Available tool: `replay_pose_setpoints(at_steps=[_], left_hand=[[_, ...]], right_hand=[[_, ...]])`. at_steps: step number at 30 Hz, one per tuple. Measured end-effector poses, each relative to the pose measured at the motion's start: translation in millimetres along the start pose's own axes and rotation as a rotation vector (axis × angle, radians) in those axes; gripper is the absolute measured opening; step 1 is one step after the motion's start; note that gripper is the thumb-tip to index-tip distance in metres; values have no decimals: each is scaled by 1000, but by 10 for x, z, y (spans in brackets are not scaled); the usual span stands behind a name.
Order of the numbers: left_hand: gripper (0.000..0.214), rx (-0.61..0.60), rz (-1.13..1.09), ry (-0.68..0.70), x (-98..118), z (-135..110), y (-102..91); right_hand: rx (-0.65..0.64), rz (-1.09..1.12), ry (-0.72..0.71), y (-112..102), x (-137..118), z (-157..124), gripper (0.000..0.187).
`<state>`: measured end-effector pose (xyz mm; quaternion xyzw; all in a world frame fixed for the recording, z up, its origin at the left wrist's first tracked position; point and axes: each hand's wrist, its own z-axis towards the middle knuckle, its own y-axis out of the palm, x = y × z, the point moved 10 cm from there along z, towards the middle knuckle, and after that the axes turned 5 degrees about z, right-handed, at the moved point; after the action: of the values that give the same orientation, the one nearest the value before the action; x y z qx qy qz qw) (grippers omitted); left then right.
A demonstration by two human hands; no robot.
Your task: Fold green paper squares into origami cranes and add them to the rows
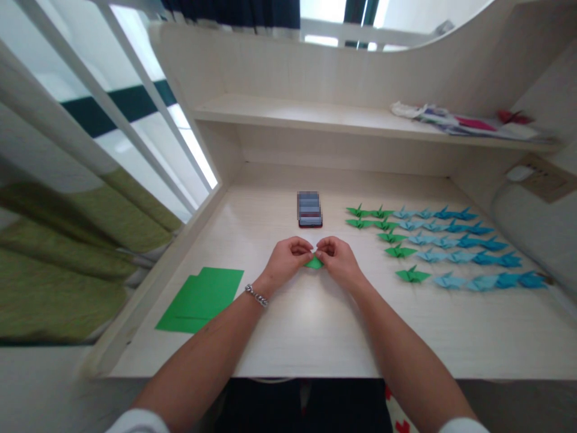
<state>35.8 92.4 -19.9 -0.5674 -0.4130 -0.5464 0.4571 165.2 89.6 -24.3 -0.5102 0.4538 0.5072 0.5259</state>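
My left hand (287, 258) and my right hand (337, 257) meet over the middle of the pale wooden desk (315, 325), both with fingers curled in a pinch on a small folded piece of green paper (314, 263). Only a green corner of it shows between the thumbs. A chain bracelet (256, 295) sits on my left wrist. Just beyond the hands lies a phone (309, 209), flat on the desk.
Green paper sheets (201, 299) lie stacked at the desk's left front. Rows of folded paper cranes, green (391, 237) and blue (460, 242), cover the right side. A shelf (315, 117) above holds papers (455, 123). A wall socket (543, 178) is at right.
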Motion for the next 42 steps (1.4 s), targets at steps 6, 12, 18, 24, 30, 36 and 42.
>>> replay_pose_setpoints(at_steps=[6, 12, 18, 24, 30, 36, 42], left_hand=[[24, 76, 23, 24, -27, 16, -102], [26, 70, 20, 20, -39, 24, -104], [26, 83, 25, 24, 6, 19, -127], [26, 72, -19, -6, -4, 17, -109], [24, 147, 0, -6, -7, 26, -213], [25, 294, 132, 105, 102, -12, -346], [26, 204, 213, 173, 176, -64, -182]], right_hand=[[-16, 78, 69, -13, 72, 10, 28], [48, 130, 26, -70, 41, 50, 25], [-20, 207, 102, -3, 81, 24, 26], [20, 144, 12, -66, 52, 69, 20], [221, -157, -209, -259, -326, -76, 18], [129, -314, -285, -46, -473, -172, 20], [27, -78, -109, 71, -142, -58, 33]])
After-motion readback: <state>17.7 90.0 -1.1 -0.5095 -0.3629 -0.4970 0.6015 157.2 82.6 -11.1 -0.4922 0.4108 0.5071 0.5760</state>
